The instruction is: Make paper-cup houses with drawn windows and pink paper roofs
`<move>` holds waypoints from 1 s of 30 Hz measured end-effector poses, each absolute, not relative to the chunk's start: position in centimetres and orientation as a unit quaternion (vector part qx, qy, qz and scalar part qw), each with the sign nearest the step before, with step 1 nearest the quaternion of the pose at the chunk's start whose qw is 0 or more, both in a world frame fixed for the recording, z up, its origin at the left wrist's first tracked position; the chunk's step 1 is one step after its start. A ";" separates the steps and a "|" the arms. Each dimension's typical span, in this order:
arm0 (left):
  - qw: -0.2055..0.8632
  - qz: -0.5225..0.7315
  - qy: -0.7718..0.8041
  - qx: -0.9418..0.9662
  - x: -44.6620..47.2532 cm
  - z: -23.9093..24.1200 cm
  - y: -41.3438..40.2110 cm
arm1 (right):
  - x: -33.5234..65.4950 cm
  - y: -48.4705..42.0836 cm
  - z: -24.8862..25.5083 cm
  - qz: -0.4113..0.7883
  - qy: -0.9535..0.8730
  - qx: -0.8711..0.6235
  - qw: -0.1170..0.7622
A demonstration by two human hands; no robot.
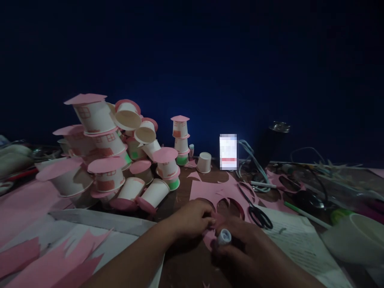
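My left hand (194, 219) is closed, its fingertips pinching a small piece of pink paper (209, 239) over the brown table. Close beside it, my right hand (244, 236) is curled around what looks like a glue stick (224, 237), whose round whitish end points up at me. The right fingertips meet the pink paper and are partly hidden in shadow. Just beyond both hands lies a pink sheet (204, 190) with round holes cut out of it. A pair of black-handled scissors (258, 216) rests at the sheet's right side.
On the left stand and lie many white paper cups (102, 119) with pink paper tops. A small cup tower (180, 138) and a plain cup (204, 163) stand behind. A lit phone screen (228, 152), dark bottle (274, 140), printed paper (297, 236) and pink scraps (60, 260) surround the workspace.
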State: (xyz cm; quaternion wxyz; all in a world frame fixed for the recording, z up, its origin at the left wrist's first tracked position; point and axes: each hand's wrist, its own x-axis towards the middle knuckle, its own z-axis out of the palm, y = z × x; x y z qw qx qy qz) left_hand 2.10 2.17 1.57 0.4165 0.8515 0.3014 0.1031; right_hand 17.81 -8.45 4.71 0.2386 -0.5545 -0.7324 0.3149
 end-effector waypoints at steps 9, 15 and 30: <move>0.414 0.100 0.299 0.854 2.1 1.5 2.3 | 18.6 -8.6 5.4 0.335 -0.732 -0.539 0.247; 0.420 0.096 0.292 0.854 1.7 1.8 2.3 | 20.7 -8.5 5.0 0.344 -0.687 -0.555 0.319; 0.418 0.114 0.299 0.850 2.0 1.5 2.3 | 19.1 -7.9 3.2 0.258 -0.792 -0.501 0.236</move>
